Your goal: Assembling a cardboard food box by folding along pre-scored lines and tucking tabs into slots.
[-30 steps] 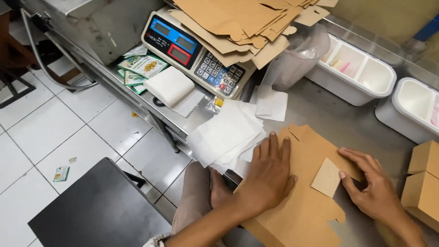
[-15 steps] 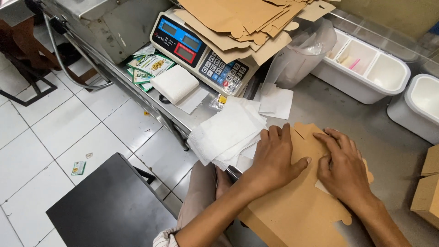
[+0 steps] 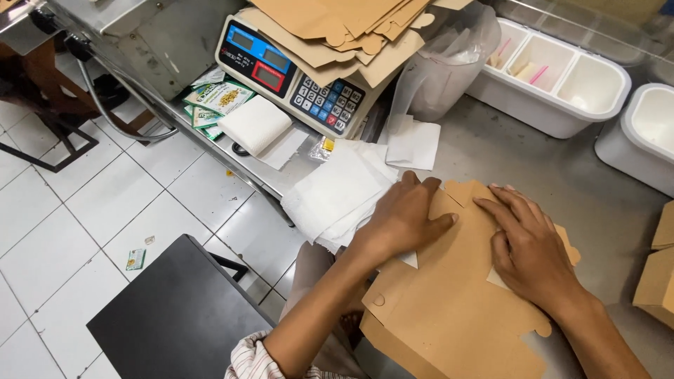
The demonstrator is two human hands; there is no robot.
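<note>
Weighing scale [image 3: 295, 77] under cardboard blanks [image 3: 344, 28]; white paper sheets [image 3: 337, 193]; white divided tub [image 3: 551, 77].

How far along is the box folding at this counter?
Done: two made-up brown boxes sit at the right edge. In hand: left hand and right hand press flat on one brown cardboard blank, not yet box-shaped. Left: a pile of flat blanks on the weighing scale.

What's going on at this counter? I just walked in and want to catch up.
A person presses both hands flat on a brown cardboard blank lying on the steel counter. The left hand rests on its left edge beside a stack of white paper sheets; the right hand lies on the middle. A digital scale loaded with more cardboard blanks stands behind.
</note>
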